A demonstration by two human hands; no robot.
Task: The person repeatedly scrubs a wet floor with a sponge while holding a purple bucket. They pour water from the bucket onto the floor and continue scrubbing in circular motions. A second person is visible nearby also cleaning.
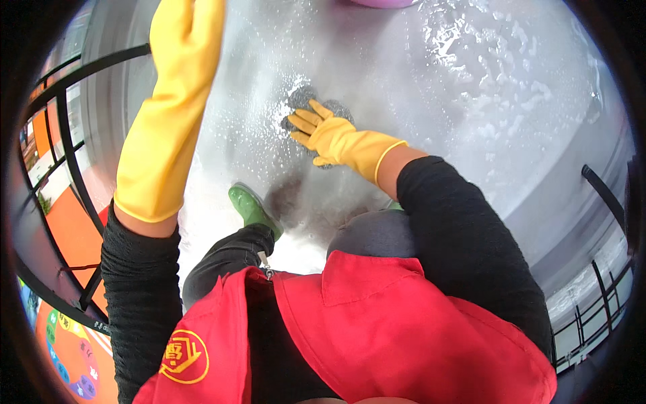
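Note:
My right hand (330, 135), in a yellow rubber glove, presses with fingers spread over dark grey scrubbers (339, 109) that look like steel wool. They bulge out around the fingers, against a wet grey surface (393, 96). Small suds and droplets lie beside the fingertips. My left hand (186, 45), also in a yellow rubber glove, reaches up at the upper left. Its fingertips are cut off by the top edge of the picture, so what they touch is hidden.
Foamy water (484, 65) streaks the surface at the upper right. A pink rounded object (386, 2) shows at the top edge. Black metal railings stand at left (63, 116) and right (600, 303). My green rubber boot (247, 204) rests on the wet ground below the scrubbers.

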